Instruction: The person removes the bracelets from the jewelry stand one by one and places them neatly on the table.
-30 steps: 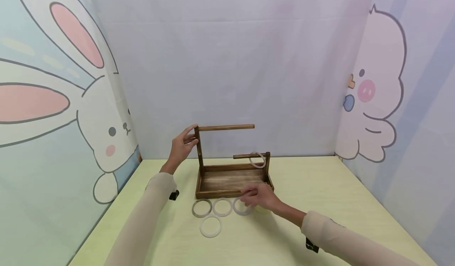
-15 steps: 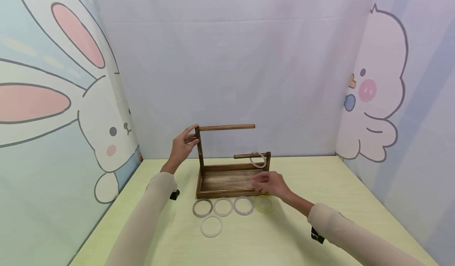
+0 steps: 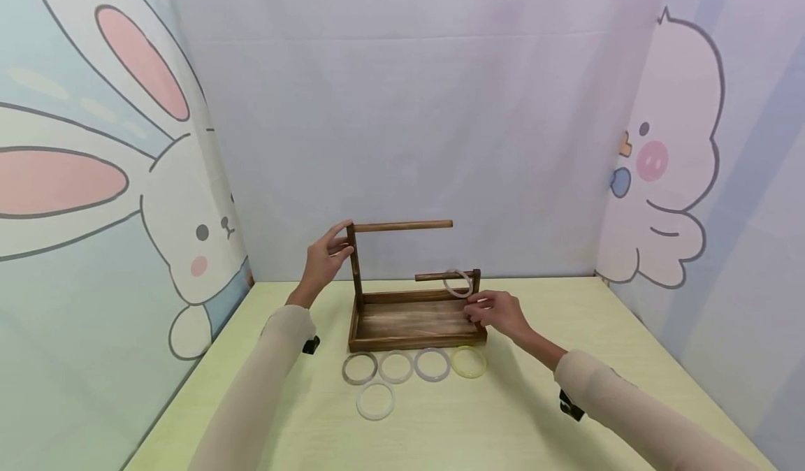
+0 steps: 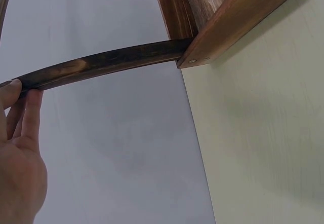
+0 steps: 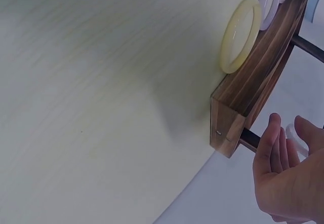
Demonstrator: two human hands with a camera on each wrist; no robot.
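A brown wooden bangle stand (image 3: 409, 317) has a tray base, a tall left post with a long bar, and a short right post with a lower bar. My left hand (image 3: 323, 261) holds the tall post near its top, thumb and fingers on opposite sides. One pale bangle (image 3: 460, 296) hangs on the lower bar. Close by the short post is my right hand (image 3: 499, 312), partly covering it; thumb and fingertips are apart in the right wrist view, with no bangle between them. Whether it touches the post, I cannot tell.
In front of the tray lie a grey bangle (image 3: 346, 373), a pale bangle (image 3: 396, 382), a lavender bangle (image 3: 432, 379) and a yellow bangle (image 3: 469, 376). A white bangle (image 3: 375, 418) lies nearer. Curtains enclose the pale yellow table (image 3: 503, 422) at back and sides.
My right hand has moved from above the lavender bangle up and right to the short post, uncovering the lavender and yellow bangles. The left hand stays on the tall post.
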